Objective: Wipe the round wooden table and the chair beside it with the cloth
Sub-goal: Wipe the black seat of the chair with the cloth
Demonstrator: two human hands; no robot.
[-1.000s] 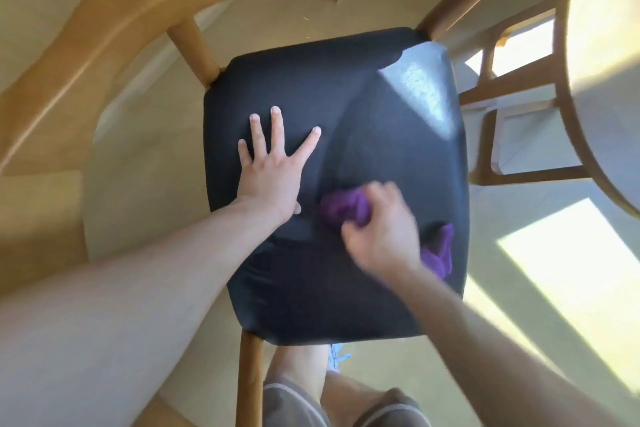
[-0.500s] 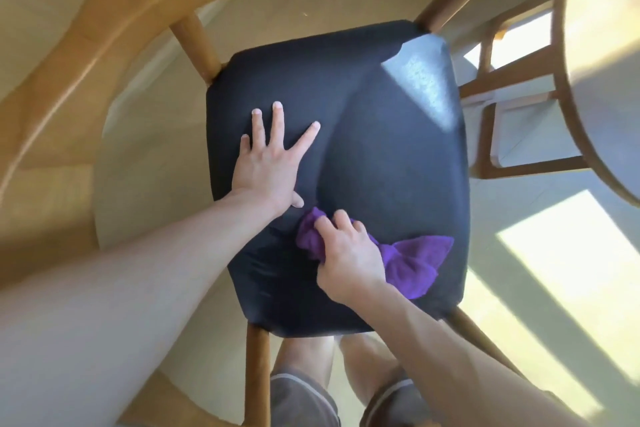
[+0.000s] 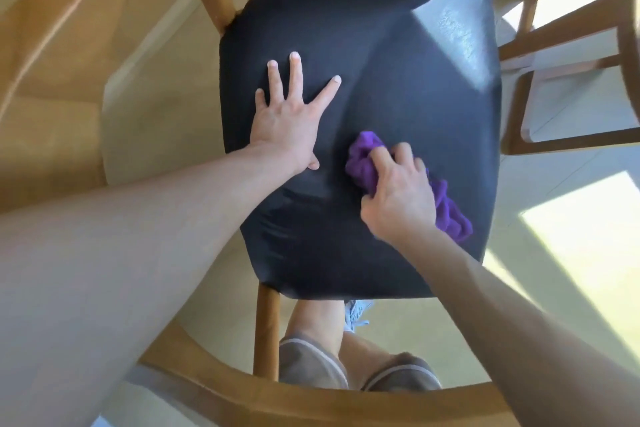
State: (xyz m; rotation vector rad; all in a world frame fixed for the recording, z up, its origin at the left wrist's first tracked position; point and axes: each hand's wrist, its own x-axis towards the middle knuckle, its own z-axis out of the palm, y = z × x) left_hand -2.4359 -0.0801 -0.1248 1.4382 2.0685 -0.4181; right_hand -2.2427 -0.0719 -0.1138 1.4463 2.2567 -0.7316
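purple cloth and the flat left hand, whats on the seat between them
Nothing: in the head view only bare black seat separates the left hand from the purple cloth, which the right hand grips.

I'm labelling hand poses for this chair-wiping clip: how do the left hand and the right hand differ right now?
The left hand lies flat with fingers spread and straight; the right hand has its fingers curled. The left hand holds nothing and rests directly on the black seat; the right hand grips the bunched purple cloth against it. The left hand sits nearer the seat's left edge, the right nearer its middle. Both are bare and on the same seat.
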